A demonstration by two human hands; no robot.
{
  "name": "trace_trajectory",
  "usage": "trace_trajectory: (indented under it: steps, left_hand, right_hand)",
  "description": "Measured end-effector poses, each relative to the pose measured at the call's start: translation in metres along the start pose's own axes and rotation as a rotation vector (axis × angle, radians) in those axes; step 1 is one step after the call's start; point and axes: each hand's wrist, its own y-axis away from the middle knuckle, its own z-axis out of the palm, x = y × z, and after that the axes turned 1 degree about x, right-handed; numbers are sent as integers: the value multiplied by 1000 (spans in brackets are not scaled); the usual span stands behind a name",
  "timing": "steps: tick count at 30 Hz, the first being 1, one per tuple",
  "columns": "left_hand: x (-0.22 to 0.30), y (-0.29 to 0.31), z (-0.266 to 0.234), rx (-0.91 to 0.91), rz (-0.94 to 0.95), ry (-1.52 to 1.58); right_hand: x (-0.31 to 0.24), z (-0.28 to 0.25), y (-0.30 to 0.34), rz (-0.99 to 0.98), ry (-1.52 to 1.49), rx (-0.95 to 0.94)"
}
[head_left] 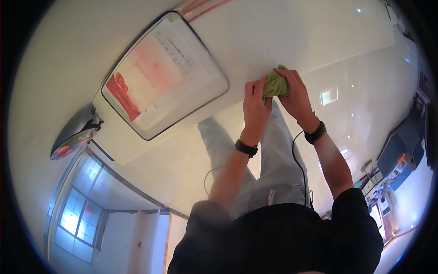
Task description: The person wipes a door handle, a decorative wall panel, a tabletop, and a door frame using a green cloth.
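A bunched green cloth (276,84) is held between both my hands, in front of my body and above my legs. My left hand (256,102) grips its left side, fingers curled against the fabric. On its right side my right hand (295,93) closes over it, fingers wrapped along the top edge. Part of the cloth is hidden behind the fingers. Each wrist wears a black band, and a dark cable hangs from near the right one.
A dark-framed board (182,86) with red and white printed sheets is on the pale wall ahead-left. A dark, curved object (75,132) juts out beside it. Windows (80,214) show at lower left; desks and chairs (397,150) stand at right on glossy floor.
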Motion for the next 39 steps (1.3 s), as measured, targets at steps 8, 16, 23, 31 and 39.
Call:
trace_trajectory:
  steps: [8, 16, 23, 31, 39]
  left_hand:
    - [21, -23, 18, 112, 8, -170]
    - [17, -64, 25, 70, -28, -507]
    - [33, -125, 62, 87, 191, -478]
    - [25, -66, 50, -181, 75, -391]
    - [11, -76, -19, -243, -147, -652]
  right_hand:
    - [26, -6, -30, -170, 82, -90]
    - [47, 3, -59, -245, 283, -91]
    - [54, -31, -92, -179, 426, 104]
    - [56, -21, -27, -48, 469, -29]
    - [7, 41, -54, -146, 277, -96]
